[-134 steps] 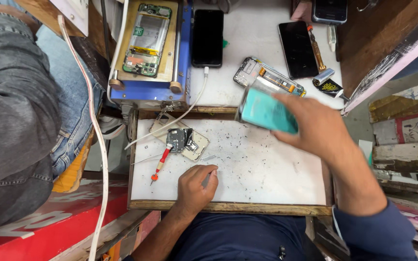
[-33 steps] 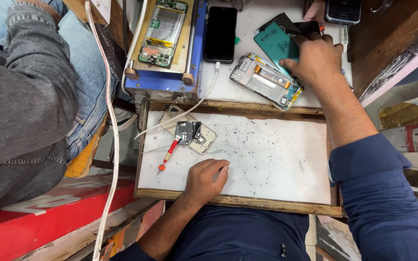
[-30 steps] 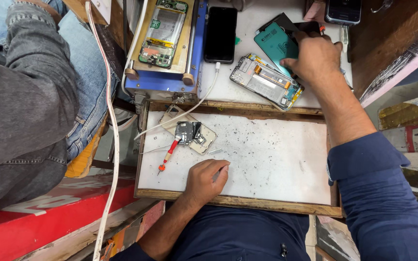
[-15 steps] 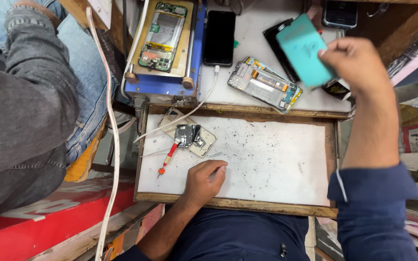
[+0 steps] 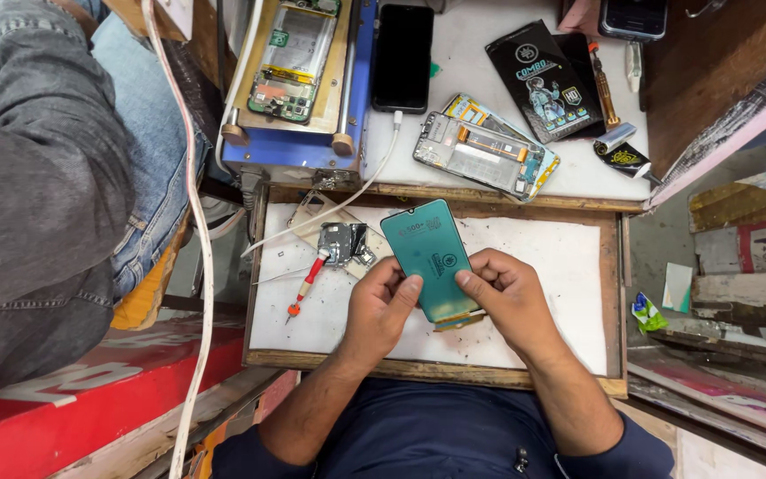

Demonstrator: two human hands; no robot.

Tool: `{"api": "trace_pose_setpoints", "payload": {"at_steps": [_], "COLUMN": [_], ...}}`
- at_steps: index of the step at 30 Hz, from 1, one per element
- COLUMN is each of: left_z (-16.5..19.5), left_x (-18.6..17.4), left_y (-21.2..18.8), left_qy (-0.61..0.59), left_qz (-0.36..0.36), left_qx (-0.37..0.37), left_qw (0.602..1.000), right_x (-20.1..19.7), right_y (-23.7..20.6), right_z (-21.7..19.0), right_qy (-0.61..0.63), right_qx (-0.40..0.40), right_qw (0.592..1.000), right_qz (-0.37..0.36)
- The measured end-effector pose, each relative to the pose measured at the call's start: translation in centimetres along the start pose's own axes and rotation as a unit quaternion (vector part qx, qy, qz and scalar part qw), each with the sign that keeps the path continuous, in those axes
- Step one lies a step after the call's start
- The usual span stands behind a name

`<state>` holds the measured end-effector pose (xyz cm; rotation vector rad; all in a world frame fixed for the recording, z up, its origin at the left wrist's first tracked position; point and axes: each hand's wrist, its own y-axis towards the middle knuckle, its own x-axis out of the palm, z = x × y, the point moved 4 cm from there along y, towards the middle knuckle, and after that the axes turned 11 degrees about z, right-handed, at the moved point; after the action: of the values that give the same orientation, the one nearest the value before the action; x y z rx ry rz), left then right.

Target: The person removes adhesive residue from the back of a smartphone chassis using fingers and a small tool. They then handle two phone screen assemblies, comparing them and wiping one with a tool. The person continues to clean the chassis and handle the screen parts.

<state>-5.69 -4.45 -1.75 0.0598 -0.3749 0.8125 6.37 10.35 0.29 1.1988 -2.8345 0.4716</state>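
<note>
Both hands grip the teal, phone-shaped protective film sheet (image 5: pixel 430 259) above the white worktop (image 5: pixel 560 293): left hand (image 5: pixel 381 304) pinching its lower left edge, right hand (image 5: pixel 505 297) its lower right. Its long axis runs away from the body, tilted slightly left.

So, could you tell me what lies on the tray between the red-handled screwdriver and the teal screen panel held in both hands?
In the head view, a small dark phone part lies between the red-handled screwdriver and the teal screen panel.
</note>
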Motion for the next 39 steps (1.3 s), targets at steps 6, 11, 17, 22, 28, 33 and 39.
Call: {"api": "trace_pose_setpoints", "payload": {"at_steps": [6,11,17,22,28,33,39], "left_z": [-0.1,1.1,2.5,2.9,2.4,1.2,-0.1], "left_x": [0.6,2.1,3.0,3.9,4.3,4.8,5.2], "left_y": [2.1,0.9,-0.7,-1.3,-1.8,-2.6,-3.1], "left_qy": [-0.266,-0.497,-0.49,-0.501,-0.511,-0.508,-0.528], "left_qz": [-0.043,-0.217,-0.28,-0.298,-0.285,-0.263,-0.29], "left_qx": [-0.19,-0.235,-0.221,-0.236,-0.276,-0.325,-0.335], "left_qw": [0.944,0.807,0.795,0.778,0.762,0.753,0.725], "right_x": [1.4,0.2,-0.5,-0.4,0.6,1.5,1.7], "right_y": [-3.4,-2.9,-2.9,-3.0,-2.4,-0.8,-0.4], "right_z": [-3.6,-2.7,-1.9,-1.7,-2.5,-3.2,-2.7], "right_qy": [-0.179,-0.108,-0.083,-0.083,-0.025,0.031,0.02], "right_qx": [-0.323,-0.249,-0.24,-0.232,-0.162,-0.047,0.011], "right_qw": [0.921,0.962,0.967,0.969,0.986,0.998,0.999], "right_qz": [-0.126,-0.019,0.016,0.019,0.023,-0.037,-0.042]}}
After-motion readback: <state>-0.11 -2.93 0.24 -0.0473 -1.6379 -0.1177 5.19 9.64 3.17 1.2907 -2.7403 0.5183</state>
